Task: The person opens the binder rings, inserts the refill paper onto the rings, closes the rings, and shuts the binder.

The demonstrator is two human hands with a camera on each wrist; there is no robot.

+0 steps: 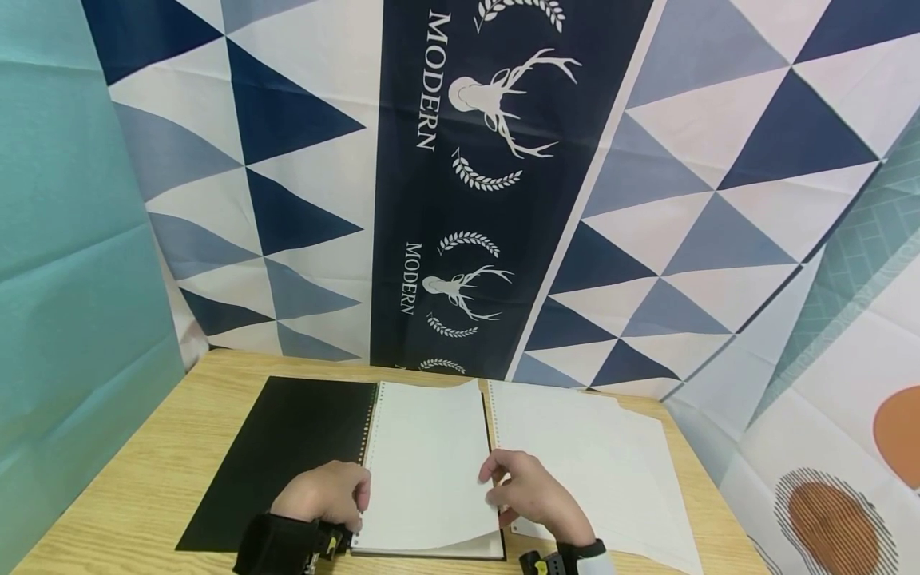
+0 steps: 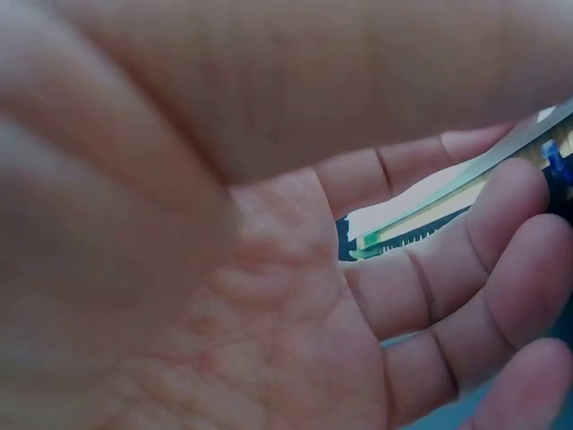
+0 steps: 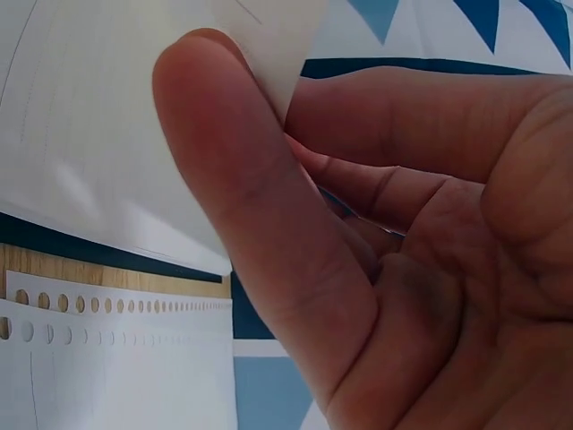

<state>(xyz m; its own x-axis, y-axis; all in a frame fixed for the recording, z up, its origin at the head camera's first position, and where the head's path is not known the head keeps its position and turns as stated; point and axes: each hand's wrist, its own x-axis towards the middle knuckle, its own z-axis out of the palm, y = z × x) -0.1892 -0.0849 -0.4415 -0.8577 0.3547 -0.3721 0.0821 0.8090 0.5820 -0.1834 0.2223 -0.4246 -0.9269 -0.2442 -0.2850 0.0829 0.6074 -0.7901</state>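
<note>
A notebook lies with its black cover (image 1: 287,447) folded out to the left and its white page (image 1: 427,455) on the right of the ring binding. My right hand (image 1: 532,491) pinches the right edge of the top page between thumb and fingers, and that page's lower right part is lifted. In the right wrist view, the page (image 3: 116,116) runs between the thumb and the fingers of my right hand (image 3: 358,206). My left hand (image 1: 327,495) rests by the binding at the lower left of the page, fingers bent. The left wrist view shows the palm of my left hand (image 2: 295,278) close up.
Loose white sheets (image 1: 596,463) with punched holes overlap on the wooden table (image 1: 108,511) right of the notebook. Behind stands a patterned cloth (image 1: 309,184) with triangles and deer prints. A teal cloth (image 1: 79,239) hangs at the left.
</note>
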